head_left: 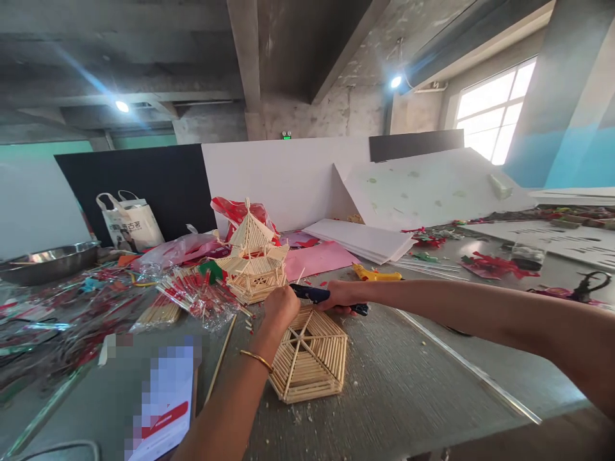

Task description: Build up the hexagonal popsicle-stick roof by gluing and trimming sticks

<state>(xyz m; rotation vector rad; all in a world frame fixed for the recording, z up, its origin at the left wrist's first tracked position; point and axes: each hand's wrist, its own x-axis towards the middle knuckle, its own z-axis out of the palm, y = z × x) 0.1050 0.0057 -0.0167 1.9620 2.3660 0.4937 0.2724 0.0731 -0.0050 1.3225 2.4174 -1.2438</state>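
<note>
My right hand (339, 296) is closed around a dark hand tool (312, 293), which looks like cutters or pliers, its head pointing left. At that head my left hand (282, 306) is pinched shut; a thin wooden stick (301, 275) pokes up just beyond its fingers. What lies inside the pinch is mostly hidden. Below both hands a hexagonal panel of wooden sticks (319, 368), with spokes and an open centre, lies on the table. Behind my left hand stands a tiered pagoda model (254, 262) built from similar sticks.
Bagged red-tipped sticks (196, 294) lie left of the pagoda. A phone (168, 397) is at the front left, near a loose stick (221, 355). A yellow glue gun (377, 274) rests behind my right wrist. White boards (360, 238) and a metal bowl (48, 262) are farther back.
</note>
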